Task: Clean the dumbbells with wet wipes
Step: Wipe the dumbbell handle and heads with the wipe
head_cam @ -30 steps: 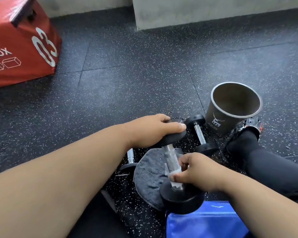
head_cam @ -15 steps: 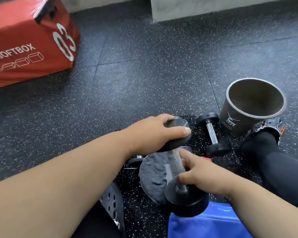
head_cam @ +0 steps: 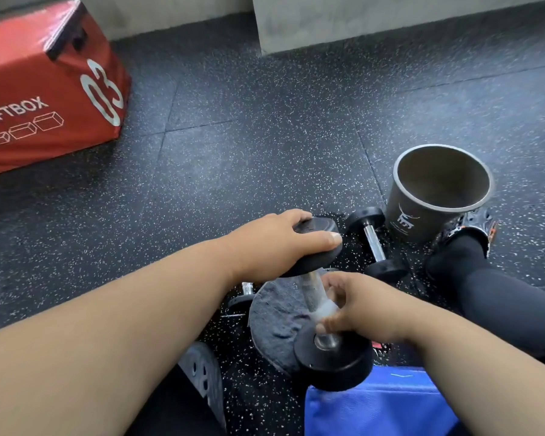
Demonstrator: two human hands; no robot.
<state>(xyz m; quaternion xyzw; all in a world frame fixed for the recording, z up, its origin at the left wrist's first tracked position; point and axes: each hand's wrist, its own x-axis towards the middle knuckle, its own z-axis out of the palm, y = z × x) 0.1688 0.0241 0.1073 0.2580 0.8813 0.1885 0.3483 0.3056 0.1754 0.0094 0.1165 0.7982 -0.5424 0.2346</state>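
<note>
Dumbbell point(head_cam: 320, 297) held tilted over grey cloth point(head_cam: 277, 319) on floor. Left hand point(head_cam: 274, 243) clamped over top weight, steadying. Right hand point(head_cam: 356, 306) pinching wet wipe point(head_cam: 323, 309) wrapped round lower end of metal handle. Progress: handle wipe in hand, bare upper handle and both weights likely left. Second dumbbell point(head_cam: 373, 243) lying near bucket point(head_cam: 438, 196), third point(head_cam: 244, 294) mostly hidden behind cloth and forearm; cleaned or not, cannot tell. Right fingers blurred. Blue bag point(head_cam: 384, 404) cut off at bottom edge. Red box point(head_cam: 44, 86) far left, well apart.
</note>
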